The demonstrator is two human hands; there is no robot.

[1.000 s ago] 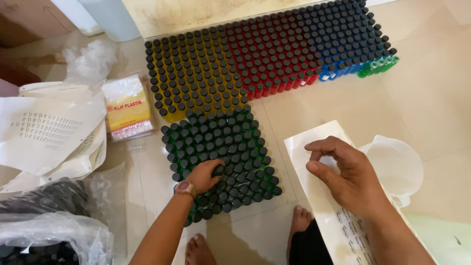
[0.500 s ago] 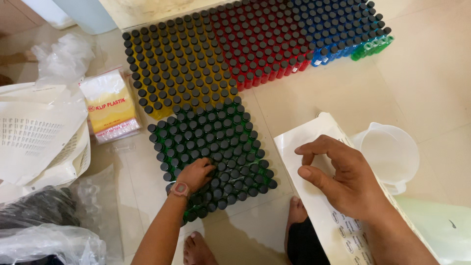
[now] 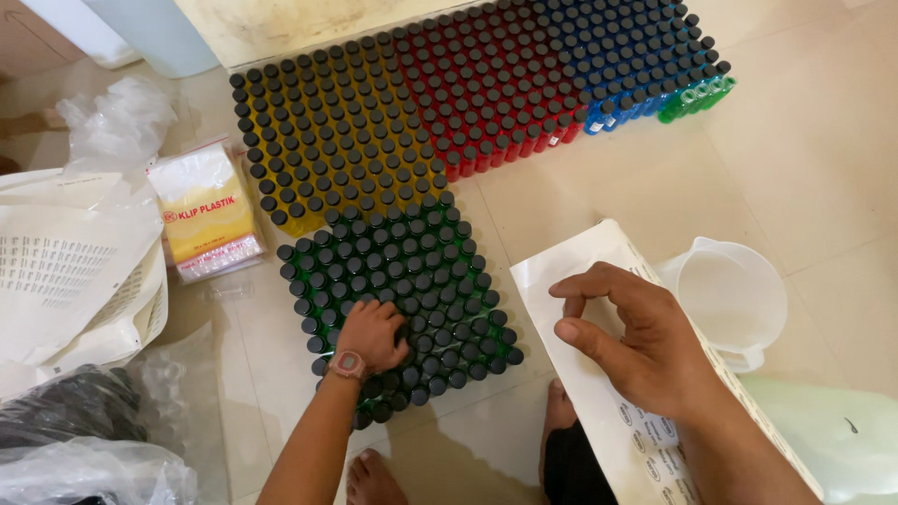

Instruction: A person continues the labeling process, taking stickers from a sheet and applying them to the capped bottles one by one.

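Left hand [image 3: 374,334], fingers curled, rests on the block of green black-capped small bottles [image 3: 402,281] standing upright on the tiled floor; right hand [image 3: 636,341] pinches at the long white sticker sheet [image 3: 561,281], just right of that block.

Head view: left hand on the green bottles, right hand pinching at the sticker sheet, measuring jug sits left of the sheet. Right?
Not quite. The head view shows the clear measuring jug to the right of the white sticker sheet, not left. The rest holds: the left hand rests on the green bottles, and the right hand pinches at the sheet.
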